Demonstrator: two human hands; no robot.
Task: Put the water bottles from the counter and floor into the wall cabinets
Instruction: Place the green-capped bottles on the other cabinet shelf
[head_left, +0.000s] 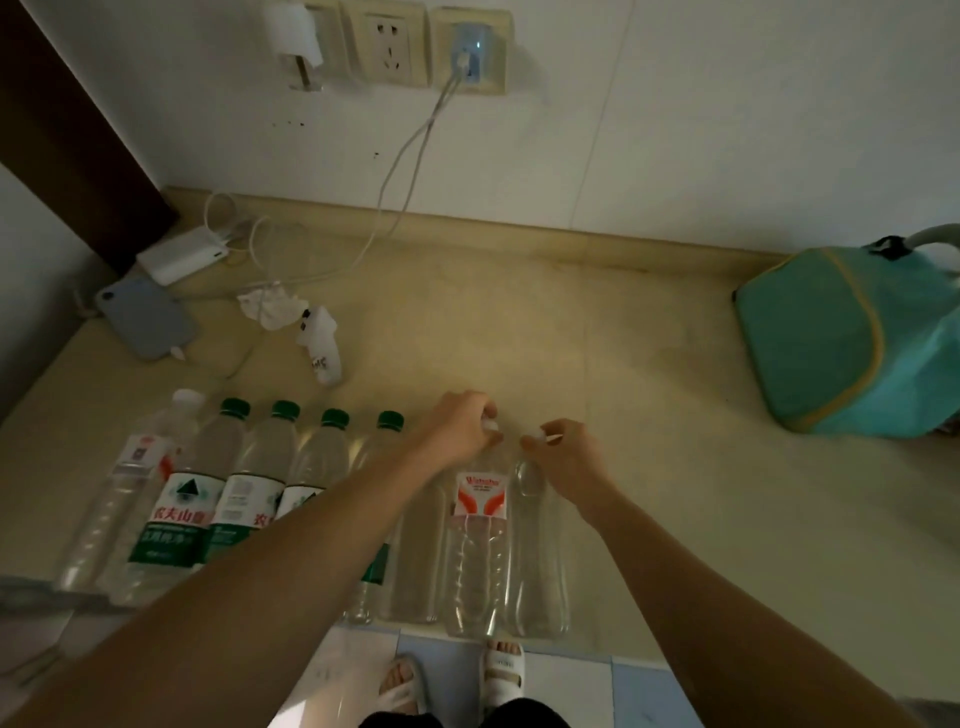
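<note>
The left hand's fingers (485, 415) are curled round the white cap of a bottle, and the right hand's fingers (543, 434) pinch the white cap of the bottle beside it. The left hand (457, 428) has the labelled bottle (478, 540) (red and white label); the right hand (569, 457) has the bare bottle (537, 551) at the right end of the row. Both stand upright near the front edge of the counter (649, 415), touching or almost touching each other.

To do this lift well, I judge that each grip should close below the cap's rim, on the neck, since a cap alone gives little hold on a full bottle. Lift straight up, so that neither bottle knocks its neighbour over.

More bottles wait to the left: four with green caps (283, 410) and one tall clear one (119, 499). A teal bag (831, 343) lies well to the right, and a phone (145, 322), a power bank (182, 254) and a cable (400, 176) lie at the back left (all clear of the lift). The cabinets are out of view, presumably above.
</note>
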